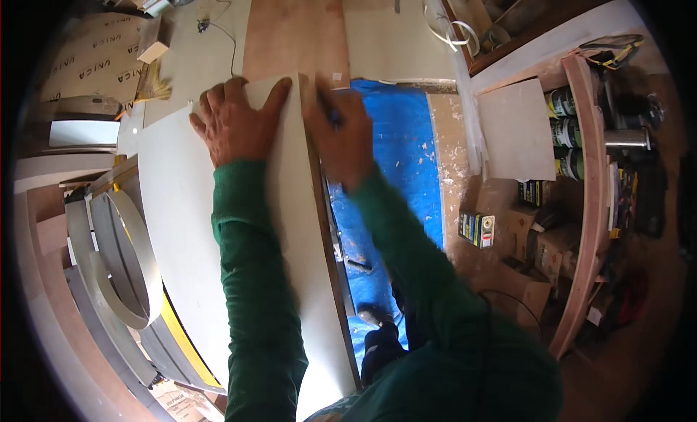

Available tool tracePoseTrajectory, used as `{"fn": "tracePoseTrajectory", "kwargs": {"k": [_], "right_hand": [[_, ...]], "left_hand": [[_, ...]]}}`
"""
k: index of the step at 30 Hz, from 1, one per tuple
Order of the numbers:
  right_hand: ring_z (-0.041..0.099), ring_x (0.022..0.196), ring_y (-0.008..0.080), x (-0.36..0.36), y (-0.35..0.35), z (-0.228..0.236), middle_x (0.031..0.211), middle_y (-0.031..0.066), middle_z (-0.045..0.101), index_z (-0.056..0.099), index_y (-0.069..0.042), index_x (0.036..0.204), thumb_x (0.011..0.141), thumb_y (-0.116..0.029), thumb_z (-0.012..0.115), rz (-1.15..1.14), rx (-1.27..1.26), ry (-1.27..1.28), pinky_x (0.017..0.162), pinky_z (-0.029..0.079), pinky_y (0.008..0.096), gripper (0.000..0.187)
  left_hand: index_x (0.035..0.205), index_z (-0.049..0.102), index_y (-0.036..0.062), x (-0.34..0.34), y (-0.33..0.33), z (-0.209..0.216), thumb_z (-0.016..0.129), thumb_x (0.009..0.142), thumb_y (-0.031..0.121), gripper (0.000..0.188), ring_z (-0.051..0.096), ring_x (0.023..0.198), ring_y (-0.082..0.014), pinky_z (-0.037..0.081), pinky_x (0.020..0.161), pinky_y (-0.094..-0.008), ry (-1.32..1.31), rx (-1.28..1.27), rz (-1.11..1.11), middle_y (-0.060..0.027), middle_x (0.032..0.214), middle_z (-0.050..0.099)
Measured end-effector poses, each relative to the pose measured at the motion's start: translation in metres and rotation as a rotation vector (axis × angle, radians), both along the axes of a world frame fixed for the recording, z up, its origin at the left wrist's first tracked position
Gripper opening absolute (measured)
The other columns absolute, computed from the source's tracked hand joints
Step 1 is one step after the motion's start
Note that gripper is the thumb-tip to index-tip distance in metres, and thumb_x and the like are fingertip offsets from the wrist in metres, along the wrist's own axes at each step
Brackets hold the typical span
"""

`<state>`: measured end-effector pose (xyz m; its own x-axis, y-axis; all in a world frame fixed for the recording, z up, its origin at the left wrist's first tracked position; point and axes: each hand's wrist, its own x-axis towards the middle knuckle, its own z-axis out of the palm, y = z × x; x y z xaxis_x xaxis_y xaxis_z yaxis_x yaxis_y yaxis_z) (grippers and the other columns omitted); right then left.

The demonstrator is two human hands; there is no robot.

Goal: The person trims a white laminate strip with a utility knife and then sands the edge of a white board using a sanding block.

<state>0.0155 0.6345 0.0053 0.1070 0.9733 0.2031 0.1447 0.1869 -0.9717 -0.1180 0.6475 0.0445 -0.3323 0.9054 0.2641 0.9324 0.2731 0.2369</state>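
Observation:
A long white panel (185,211) lies in front of me, its narrow brownish edge facing right. Flat on its far end rests my left hand (239,128), fingers spread and thumb close to the edge. My right hand (341,142), smeared by motion, is at the panel's far right edge. Its fingers are closed around a small dark tool with a bluish tint (335,117); the tool's kind is too blurred to make out. Past the panel's far end lies a reddish-brown wooden board (296,34).
A blue sheet (399,153) covers the floor right of the panel, with my shoe (374,314) on it. Curled edging strip (149,277) stands at left. Shelving with cans (566,132) and a wooden upright (587,204) is at right. A small box (477,230) sits nearer.

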Motion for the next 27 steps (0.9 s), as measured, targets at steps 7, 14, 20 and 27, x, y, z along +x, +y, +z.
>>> {"fn": "tracePoseTrajectory", "kwargs": {"k": [7, 14, 20, 27], "right_hand": [[0.055, 0.087, 0.0256, 0.015, -0.132, -0.007, 0.094, 0.0144, 0.053, 0.061, -0.001, 0.119, 0.077, -0.010, 0.074, 0.086, -0.023, 0.019, 0.076, 0.047, 0.0343, 0.045], [0.052, 0.081, 0.0313, 0.000, 0.049, -0.007, 0.082, 0.0183, 0.055, 0.062, 0.000, 0.115, 0.081, -0.021, 0.069, -0.025, 0.313, -0.170, 0.073, 0.043, 0.0404, 0.040], [0.054, 0.083, 0.0257, 0.024, -0.157, 0.001, 0.097, 0.0147, 0.053, 0.059, -0.002, 0.123, 0.077, -0.008, 0.074, 0.152, 0.140, -0.271, 0.076, 0.048, 0.0356, 0.049], [0.054, 0.083, 0.0275, -0.004, 0.013, 0.018, 0.087, 0.0175, 0.057, 0.064, 0.001, 0.111, 0.083, -0.023, 0.068, 0.041, 0.099, -0.259, 0.075, 0.044, 0.0353, 0.037]], "left_hand": [[0.120, 0.058, 0.0049, -0.009, -0.005, 0.002, 0.061, 0.076, 0.065, 0.074, 0.042, 0.125, -0.0307, 0.023, 0.108, -0.0469, 0.023, -0.018, -0.002, -0.0145, 0.125, 0.054], [0.112, 0.060, 0.0062, 0.004, 0.001, -0.003, 0.065, 0.074, 0.061, 0.067, 0.040, 0.126, -0.0295, 0.019, 0.109, -0.0547, 0.018, 0.025, -0.051, -0.0124, 0.122, 0.056], [0.108, 0.062, 0.0102, -0.017, -0.001, -0.017, 0.049, 0.092, 0.038, 0.035, 0.047, 0.117, -0.0276, 0.023, 0.104, -0.0555, -0.019, 0.098, -0.030, -0.0095, 0.117, 0.058], [0.106, 0.065, 0.0125, -0.012, 0.006, -0.017, 0.052, 0.091, 0.038, 0.032, 0.046, 0.119, -0.0261, 0.023, 0.105, -0.0544, 0.006, 0.137, -0.050, -0.0084, 0.116, 0.060]]}}
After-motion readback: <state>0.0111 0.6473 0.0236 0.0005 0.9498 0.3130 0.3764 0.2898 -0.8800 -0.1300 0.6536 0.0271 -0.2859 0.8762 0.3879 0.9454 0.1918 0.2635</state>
